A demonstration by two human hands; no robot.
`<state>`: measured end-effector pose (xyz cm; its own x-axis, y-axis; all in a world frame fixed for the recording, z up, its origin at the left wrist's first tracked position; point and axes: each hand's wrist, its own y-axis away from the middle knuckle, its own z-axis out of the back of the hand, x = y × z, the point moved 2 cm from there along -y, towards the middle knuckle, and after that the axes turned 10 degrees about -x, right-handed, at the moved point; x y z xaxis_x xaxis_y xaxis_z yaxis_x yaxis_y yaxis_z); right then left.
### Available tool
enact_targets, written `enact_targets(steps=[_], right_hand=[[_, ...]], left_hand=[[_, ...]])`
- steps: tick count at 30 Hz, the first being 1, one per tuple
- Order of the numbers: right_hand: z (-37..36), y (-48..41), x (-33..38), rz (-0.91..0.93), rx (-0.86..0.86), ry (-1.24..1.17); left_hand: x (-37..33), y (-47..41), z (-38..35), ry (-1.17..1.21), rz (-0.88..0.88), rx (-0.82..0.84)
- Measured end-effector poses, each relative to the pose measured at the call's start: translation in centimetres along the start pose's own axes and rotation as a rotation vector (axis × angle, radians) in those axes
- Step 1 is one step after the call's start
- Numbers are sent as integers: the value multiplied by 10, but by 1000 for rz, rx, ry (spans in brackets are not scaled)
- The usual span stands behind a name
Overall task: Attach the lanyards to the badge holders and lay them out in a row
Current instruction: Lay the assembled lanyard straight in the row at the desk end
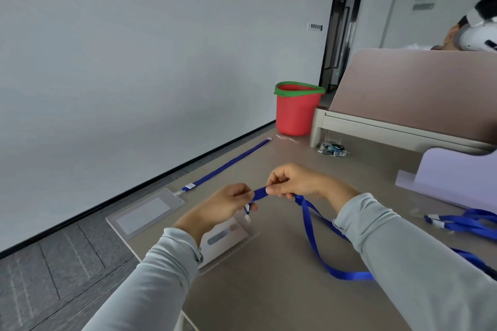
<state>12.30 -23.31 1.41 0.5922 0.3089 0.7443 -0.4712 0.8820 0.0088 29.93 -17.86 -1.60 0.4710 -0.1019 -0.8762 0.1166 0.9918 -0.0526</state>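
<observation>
Hands: left hand (223, 205), right hand (295, 183) pinch blue lanyard (259, 193) above badge holder (226, 234); spare lanyards (468, 224) right, red bucket (295, 113) beyond.

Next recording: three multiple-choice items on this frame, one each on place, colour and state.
1. The laid-out badge holder lies: A by the left edge of the table; B on the floor; C under a sleeve.
2. The bucket rim is: A yellow; B green; C black.
3. The held lanyard is: A untouched; B in one hand; C pinched by left hand and right hand.
Key: A, it lies flat there; B, green band above red wall; C, both hands' fingers close on it.
</observation>
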Motion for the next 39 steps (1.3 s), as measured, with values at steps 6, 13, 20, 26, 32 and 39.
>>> enact_targets(steps=[6, 13, 20, 26, 32, 39], right_hand=[[21, 17, -14, -33, -1, -72], [35, 34, -22, -56, -51, -178], [51, 49, -42, -110, -144, -272], [71, 61, -54, -153, -458, -588], [86, 73, -67, -174, -581, -543], [84, 80, -68, -119, -526, -358]], left_hand=[[-2, -3, 1, 34, -48, -185], [-6, -10, -8, -18, -67, -231], [-5, -18, -13, -101, -5, -328], [5, -23, -15, -200, 2, -388], [12, -29, -21, -436, 29, -331], [-10, -37, -48, -575, -29, -284]])
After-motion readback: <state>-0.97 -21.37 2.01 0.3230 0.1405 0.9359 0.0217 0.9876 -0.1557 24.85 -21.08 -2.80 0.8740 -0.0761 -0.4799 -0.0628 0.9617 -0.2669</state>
